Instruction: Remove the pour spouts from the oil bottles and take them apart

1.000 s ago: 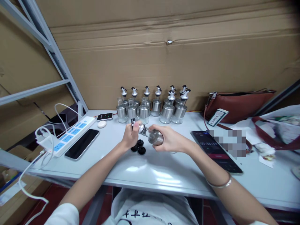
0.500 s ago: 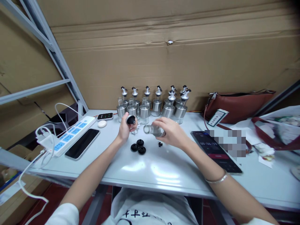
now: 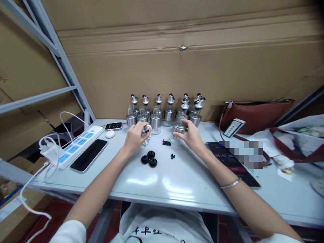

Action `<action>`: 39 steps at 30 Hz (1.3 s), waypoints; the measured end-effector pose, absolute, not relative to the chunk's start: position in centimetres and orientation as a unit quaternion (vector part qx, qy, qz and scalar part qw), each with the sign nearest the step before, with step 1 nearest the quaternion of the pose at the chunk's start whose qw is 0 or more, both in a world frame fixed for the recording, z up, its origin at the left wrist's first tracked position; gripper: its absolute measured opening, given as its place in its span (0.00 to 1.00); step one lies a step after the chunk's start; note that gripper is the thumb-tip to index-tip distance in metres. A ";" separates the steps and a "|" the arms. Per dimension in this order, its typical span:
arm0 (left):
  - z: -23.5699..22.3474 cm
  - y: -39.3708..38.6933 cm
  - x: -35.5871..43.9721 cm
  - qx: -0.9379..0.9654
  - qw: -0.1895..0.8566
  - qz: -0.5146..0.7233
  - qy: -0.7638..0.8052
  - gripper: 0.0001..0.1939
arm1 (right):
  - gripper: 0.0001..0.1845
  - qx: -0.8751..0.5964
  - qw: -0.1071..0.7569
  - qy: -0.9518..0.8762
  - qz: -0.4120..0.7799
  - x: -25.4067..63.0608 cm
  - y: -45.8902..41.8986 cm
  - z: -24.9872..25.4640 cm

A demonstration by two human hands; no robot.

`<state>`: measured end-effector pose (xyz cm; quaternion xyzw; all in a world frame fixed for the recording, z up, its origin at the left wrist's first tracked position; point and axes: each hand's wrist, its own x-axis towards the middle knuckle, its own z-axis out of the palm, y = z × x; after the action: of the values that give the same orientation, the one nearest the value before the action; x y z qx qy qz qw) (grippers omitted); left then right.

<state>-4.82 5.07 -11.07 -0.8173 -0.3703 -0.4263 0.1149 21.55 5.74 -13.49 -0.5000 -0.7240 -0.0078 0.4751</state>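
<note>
My right hand is curved round a glass bottle with a metal band, which stands upright on the table, thumb in front and fingers at its right side. In my left hand, the fingers are closed on a silver and black pour spout. Three round black stoppers lie in front of that hand. A few small black caps and some black lever pieces lie between my two hands.
Several banded bottles line the back, many topped with spouts. To the left are a power strip, a phone and a white round case. A tablet showing a timer and a brown bag are at the right.
The bottle in my right hand has gone from tilted on its side to upright on the table. My left hand has turned over with the spout. The black lever pieces have come into view.
</note>
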 end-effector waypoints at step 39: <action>-11.4 4.0 -3.6 -0.861 0.110 -0.383 -0.317 0.07 | 0.24 -0.522 0.251 -0.801 -0.153 19.2 4.7 -12.7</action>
<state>-3.63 4.01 -11.42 -0.8609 -0.3168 -0.3826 0.1099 19.24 4.66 -12.69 -0.5217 -0.8009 -0.1532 0.2510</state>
